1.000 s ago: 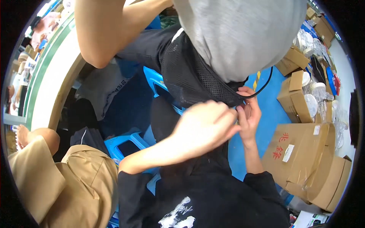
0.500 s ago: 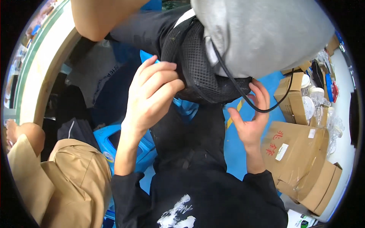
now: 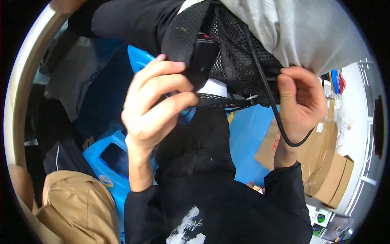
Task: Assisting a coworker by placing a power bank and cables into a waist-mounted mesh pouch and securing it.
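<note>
Near a blue stool [image 3: 107,160], a person's left hand [image 3: 152,101] curls slightly spread fingers at a gaping black mesh bag [image 3: 233,67], grip unclear, below a co-worker's grey shirt [image 3: 313,32], as the right hand [image 3: 304,101] brings thumb and forefinger close beside a black cord [image 3: 263,77], any pinch impossible to tell.

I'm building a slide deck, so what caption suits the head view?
Left hand at the edge of a black mesh bag, with a black cord looping past the right hand.
</note>
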